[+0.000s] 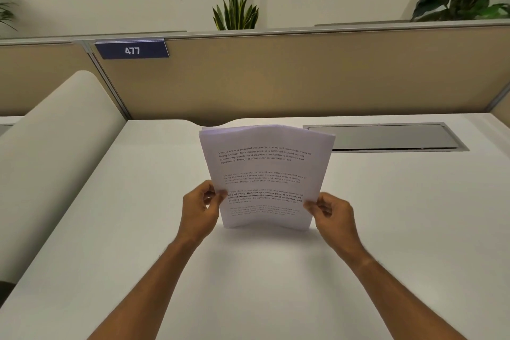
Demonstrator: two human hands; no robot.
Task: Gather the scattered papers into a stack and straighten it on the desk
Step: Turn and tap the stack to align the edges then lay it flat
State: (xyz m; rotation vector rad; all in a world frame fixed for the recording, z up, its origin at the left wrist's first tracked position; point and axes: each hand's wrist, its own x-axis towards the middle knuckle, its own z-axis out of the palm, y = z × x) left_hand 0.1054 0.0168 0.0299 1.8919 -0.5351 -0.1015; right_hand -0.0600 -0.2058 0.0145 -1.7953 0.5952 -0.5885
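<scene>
A stack of white printed papers stands upright on its bottom edge on the white desk, text facing me, slightly bowed. My left hand pinches the stack's left edge near the bottom. My right hand pinches its right edge at the same height. The top edges of the sheets are a little uneven at the upper left. No loose sheets lie elsewhere on the desk.
A grey cable hatch is set into the desk at the back right. A tan partition with a blue "477" sign runs behind. A rounded cream divider rises on the left. Plants stand beyond.
</scene>
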